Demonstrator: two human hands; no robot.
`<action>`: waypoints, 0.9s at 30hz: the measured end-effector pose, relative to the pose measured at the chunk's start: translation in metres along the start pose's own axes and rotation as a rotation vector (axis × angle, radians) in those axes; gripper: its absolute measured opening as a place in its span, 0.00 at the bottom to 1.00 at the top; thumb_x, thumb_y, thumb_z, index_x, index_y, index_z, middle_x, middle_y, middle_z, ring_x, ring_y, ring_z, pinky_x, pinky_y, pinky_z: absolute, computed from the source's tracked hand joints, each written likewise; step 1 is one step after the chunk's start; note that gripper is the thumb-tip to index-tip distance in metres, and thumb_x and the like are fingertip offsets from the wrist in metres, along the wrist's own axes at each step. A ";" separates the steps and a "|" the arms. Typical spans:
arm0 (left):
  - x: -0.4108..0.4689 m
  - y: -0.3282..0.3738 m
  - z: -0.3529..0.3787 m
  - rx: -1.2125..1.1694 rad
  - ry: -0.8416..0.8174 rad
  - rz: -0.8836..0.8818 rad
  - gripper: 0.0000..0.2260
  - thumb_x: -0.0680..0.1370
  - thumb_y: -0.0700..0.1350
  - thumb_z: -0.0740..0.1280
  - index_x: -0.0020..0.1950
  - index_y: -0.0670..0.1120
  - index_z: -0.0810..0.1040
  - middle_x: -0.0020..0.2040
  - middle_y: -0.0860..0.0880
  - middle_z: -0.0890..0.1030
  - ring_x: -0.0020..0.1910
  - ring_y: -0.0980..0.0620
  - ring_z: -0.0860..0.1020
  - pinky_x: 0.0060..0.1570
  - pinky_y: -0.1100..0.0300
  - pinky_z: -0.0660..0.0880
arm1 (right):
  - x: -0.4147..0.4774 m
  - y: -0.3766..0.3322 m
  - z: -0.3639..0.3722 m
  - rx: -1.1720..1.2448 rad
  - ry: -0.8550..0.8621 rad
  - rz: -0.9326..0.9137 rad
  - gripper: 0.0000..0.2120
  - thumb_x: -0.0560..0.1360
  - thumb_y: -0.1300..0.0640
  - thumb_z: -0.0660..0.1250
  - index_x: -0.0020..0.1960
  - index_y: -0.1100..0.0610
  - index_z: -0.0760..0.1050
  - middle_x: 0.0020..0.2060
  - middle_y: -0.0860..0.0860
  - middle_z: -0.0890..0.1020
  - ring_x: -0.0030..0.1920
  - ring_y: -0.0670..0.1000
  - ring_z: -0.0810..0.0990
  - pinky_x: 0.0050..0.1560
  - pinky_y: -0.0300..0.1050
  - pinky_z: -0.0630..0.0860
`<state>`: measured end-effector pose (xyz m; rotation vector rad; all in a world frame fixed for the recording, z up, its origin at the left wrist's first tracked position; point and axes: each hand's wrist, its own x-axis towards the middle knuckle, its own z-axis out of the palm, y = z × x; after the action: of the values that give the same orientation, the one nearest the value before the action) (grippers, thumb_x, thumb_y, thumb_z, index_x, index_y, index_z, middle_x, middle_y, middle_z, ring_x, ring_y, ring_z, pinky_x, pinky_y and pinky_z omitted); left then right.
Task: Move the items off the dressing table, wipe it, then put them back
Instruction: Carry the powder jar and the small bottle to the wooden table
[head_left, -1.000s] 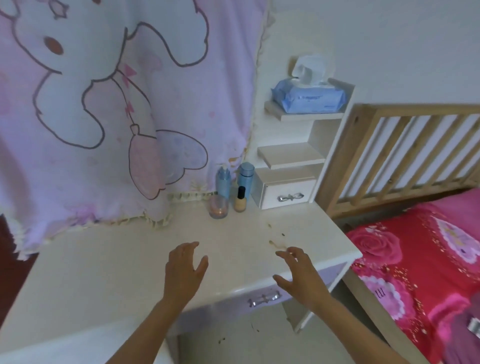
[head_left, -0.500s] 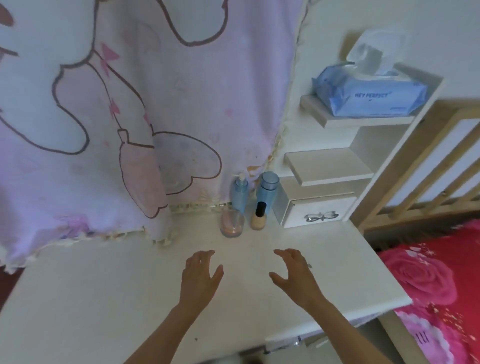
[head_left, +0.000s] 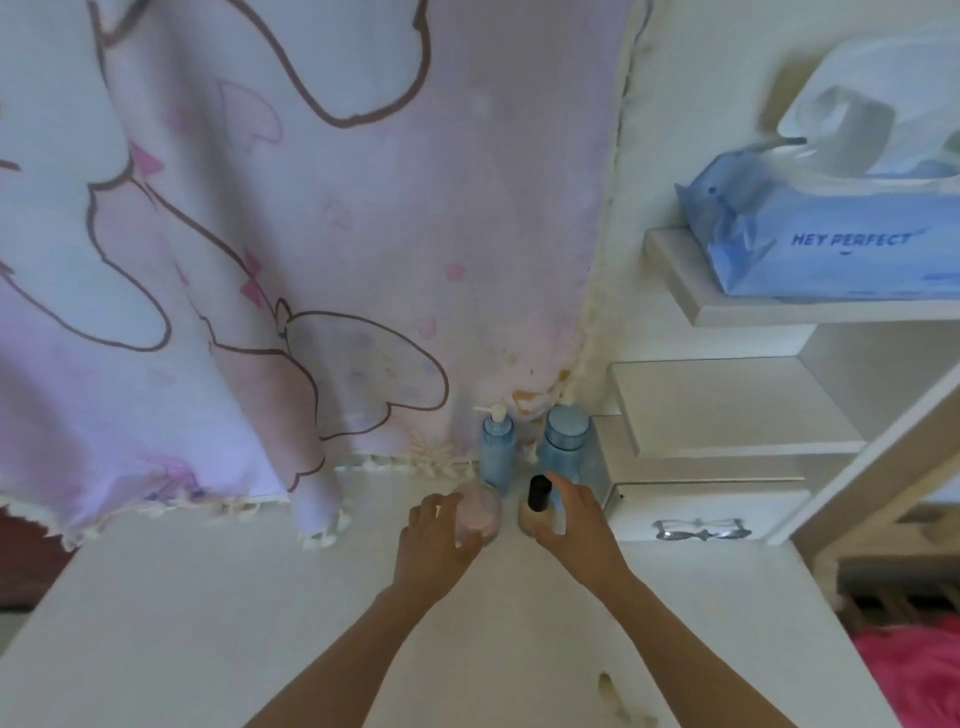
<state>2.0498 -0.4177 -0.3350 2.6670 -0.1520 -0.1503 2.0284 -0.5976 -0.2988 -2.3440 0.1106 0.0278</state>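
Your left hand (head_left: 436, 540) curls round the jar (head_left: 480, 512). Your right hand (head_left: 576, 525) brackets the bottle (head_left: 537, 506), but I cannot tell if it has closed. Both items stand just left of the drawer (head_left: 696, 512). Risk: knuckles could topple the pump (head_left: 497, 449) and flask (head_left: 567, 441) just behind.

Bare left hand (head_left: 436, 540) on slim left forearm (head_left: 343, 654); bare right hand (head_left: 576, 525) on slim right forearm (head_left: 696, 654). Uncovered along the whole visible length, down to the lower limit of the view.

Pink cartoon curtain (head_left: 311, 234) beside white shelves (head_left: 727, 405), tissue pack (head_left: 831, 244) on top.
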 end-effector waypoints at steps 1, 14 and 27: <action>0.003 0.002 0.003 0.017 -0.014 -0.009 0.26 0.75 0.53 0.63 0.71 0.49 0.61 0.68 0.48 0.65 0.65 0.47 0.65 0.60 0.57 0.66 | 0.007 0.004 0.001 0.016 -0.013 0.002 0.18 0.73 0.60 0.65 0.61 0.63 0.69 0.51 0.63 0.76 0.53 0.60 0.74 0.53 0.51 0.71; 0.036 0.011 0.030 0.122 -0.097 -0.097 0.35 0.70 0.53 0.70 0.72 0.50 0.58 0.73 0.48 0.58 0.68 0.44 0.62 0.63 0.51 0.65 | 0.052 0.059 0.044 0.186 -0.231 0.039 0.18 0.72 0.59 0.68 0.48 0.41 0.62 0.44 0.45 0.71 0.44 0.46 0.71 0.49 0.41 0.70; 0.028 0.014 0.039 -0.094 0.000 -0.187 0.33 0.68 0.49 0.73 0.69 0.51 0.62 0.66 0.47 0.66 0.62 0.45 0.68 0.59 0.57 0.68 | 0.045 0.070 0.053 0.081 -0.159 -0.068 0.14 0.70 0.52 0.67 0.33 0.44 0.62 0.26 0.43 0.69 0.33 0.46 0.70 0.34 0.29 0.65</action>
<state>2.0709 -0.4514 -0.3654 2.5844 0.1028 -0.2117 2.0675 -0.6121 -0.3880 -2.2534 -0.0462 0.1723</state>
